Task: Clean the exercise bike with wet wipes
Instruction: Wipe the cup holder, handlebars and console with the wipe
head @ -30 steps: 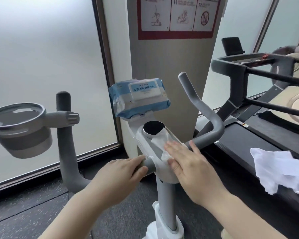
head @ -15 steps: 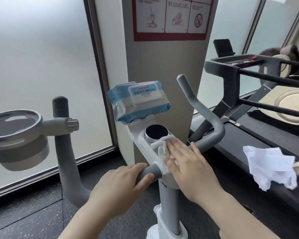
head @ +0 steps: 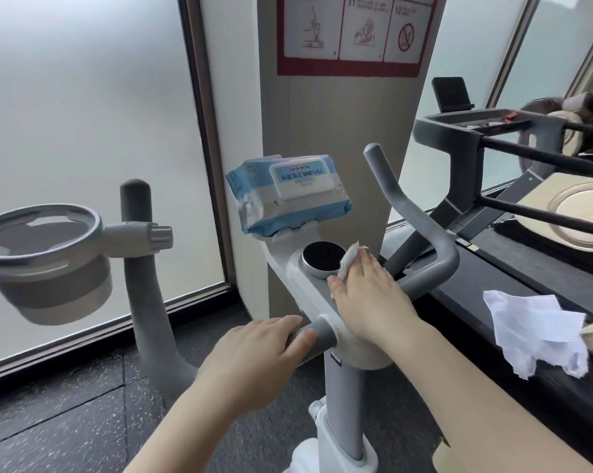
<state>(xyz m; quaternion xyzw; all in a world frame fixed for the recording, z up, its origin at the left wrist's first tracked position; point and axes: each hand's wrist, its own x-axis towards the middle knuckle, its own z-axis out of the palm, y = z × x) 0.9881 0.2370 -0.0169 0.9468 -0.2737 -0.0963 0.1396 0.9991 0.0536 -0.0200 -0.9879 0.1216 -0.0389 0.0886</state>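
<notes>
The exercise bike's white console [head: 298, 285] with its round black dial [head: 324, 259] stands in the middle. My right hand [head: 370, 295] lies flat on the console, pressing a white wet wipe [head: 351, 259] against it just right of the dial. My left hand [head: 254, 356] is wrapped around the grey left handlebar stub [head: 317, 331]. A blue pack of wet wipes [head: 288, 196] rests on the console's top shelf. The right handlebar [head: 411, 213] curves up beyond my right hand.
A grey cup holder [head: 42, 247] hangs on the left handlebar post [head: 141, 268]. A treadmill [head: 493, 261] stands at the right with a crumpled used wipe [head: 537, 329] on its side rail. A pillar with a red-framed sign [head: 349, 35] and frosted glass stand behind.
My right hand has slid the wipe up the console, from its lower part to beside the dial. My left hand has stayed on the handlebar stub.
</notes>
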